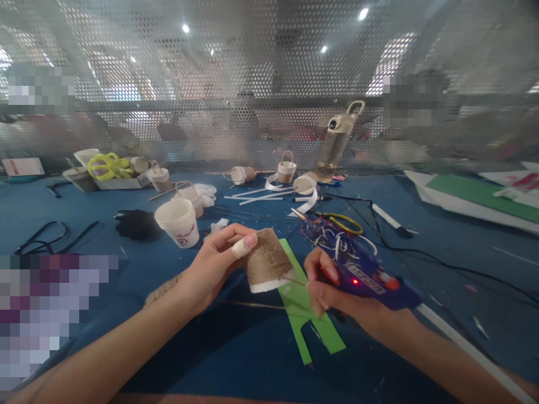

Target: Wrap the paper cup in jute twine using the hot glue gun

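A paper cup wound with brown twine sits tilted in my left hand, whose thumb is wrapped in a pale bandage. A white band of the cup shows bare along its lower rim. From that edge a strand of twine runs to the pinched fingers of my right hand. A blue glue gun with a lit red light and a white glue stick lies against my right hand; whether my fingers also grip it I cannot make out. Under the cup is a cut green paper piece.
A white paper cup and small twine-wrapped baskets stand to the left. White ribbon, paper strips and a water bottle lie farther back. A black cable crosses the right side. Perforated metal rises behind the table.
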`<state>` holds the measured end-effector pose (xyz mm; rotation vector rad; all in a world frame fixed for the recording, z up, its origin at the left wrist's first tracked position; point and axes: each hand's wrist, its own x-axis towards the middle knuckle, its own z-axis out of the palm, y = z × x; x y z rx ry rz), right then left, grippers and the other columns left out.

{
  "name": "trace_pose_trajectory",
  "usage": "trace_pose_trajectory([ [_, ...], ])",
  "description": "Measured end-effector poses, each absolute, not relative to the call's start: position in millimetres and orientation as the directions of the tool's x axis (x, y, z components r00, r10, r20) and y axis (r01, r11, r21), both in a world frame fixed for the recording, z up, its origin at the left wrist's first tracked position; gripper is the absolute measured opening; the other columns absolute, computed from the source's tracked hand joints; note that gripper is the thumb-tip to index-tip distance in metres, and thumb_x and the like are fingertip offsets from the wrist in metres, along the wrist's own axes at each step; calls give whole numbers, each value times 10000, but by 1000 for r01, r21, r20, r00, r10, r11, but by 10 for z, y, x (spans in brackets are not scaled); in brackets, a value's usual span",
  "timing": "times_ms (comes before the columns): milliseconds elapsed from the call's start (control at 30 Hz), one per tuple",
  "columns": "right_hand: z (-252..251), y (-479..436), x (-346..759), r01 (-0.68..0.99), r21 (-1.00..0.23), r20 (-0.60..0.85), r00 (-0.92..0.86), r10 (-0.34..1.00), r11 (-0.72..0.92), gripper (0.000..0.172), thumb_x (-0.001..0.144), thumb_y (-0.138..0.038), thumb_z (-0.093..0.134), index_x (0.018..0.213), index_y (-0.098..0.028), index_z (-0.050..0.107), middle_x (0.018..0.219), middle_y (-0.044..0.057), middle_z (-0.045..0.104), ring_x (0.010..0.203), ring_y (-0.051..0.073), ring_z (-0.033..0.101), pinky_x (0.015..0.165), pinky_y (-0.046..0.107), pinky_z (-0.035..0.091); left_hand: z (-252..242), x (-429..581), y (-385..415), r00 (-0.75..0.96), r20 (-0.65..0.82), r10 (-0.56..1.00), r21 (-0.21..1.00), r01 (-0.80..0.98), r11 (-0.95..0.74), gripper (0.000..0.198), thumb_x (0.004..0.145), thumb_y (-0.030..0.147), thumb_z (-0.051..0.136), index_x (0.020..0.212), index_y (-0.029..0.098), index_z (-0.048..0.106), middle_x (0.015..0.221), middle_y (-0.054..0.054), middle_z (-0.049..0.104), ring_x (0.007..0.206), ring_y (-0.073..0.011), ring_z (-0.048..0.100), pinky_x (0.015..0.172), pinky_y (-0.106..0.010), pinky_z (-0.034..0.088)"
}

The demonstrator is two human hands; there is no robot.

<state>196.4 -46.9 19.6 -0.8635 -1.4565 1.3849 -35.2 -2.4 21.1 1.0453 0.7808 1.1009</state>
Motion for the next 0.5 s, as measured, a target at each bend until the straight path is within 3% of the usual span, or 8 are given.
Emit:
trace_pose_trajectory([
  [133, 215, -488, 2042, -99, -984, 173, -367, 914, 146, 333, 920, -280, 719, 768, -226, 428, 885, -62, 557, 457, 23, 546, 448, 214, 434, 222, -347, -25, 309, 5, 951, 942, -320, 99, 196, 790, 385, 832, 804, 217, 734, 807, 34, 712, 795, -96, 622, 750, -199, 465],
  [333, 217, -572, 1987, -87, -989, 140, -259, 956, 121, 358, 876, -290, 764, 740, -219, 440, 929, -54, 593, 393, -17, 351, 360, 210, 272, 235, -358, -18, 315, 15, 949, 942, -323, 92, 178, 799, 384, 825, 803, 227, 741, 798, 43, 715, 787, -87, 625, 742, -186, 465],
  [400, 211, -569, 1987, -59, -982, 189, -249, 950, 180, 367, 868, -286, 766, 726, -220, 434, 933, -48, 621, 406, -4, 357, 350, 213, 262, 239, -359, -16, 314, 13, 949, 942, -321, 94, 180, 796, 387, 827, 804, 228, 744, 797, 42, 718, 792, -91, 629, 744, -187, 468],
  [500, 188, -528, 2030, 123, -941, 281, -228, 932, 314, 341, 854, -265, 777, 738, -232, 459, 914, -32, 655, 524, 52, 490, 422, 218, 373, 239, -361, -18, 326, 10, 945, 944, -315, 99, 185, 799, 392, 824, 809, 224, 746, 798, 32, 724, 797, -100, 635, 749, -199, 474],
])
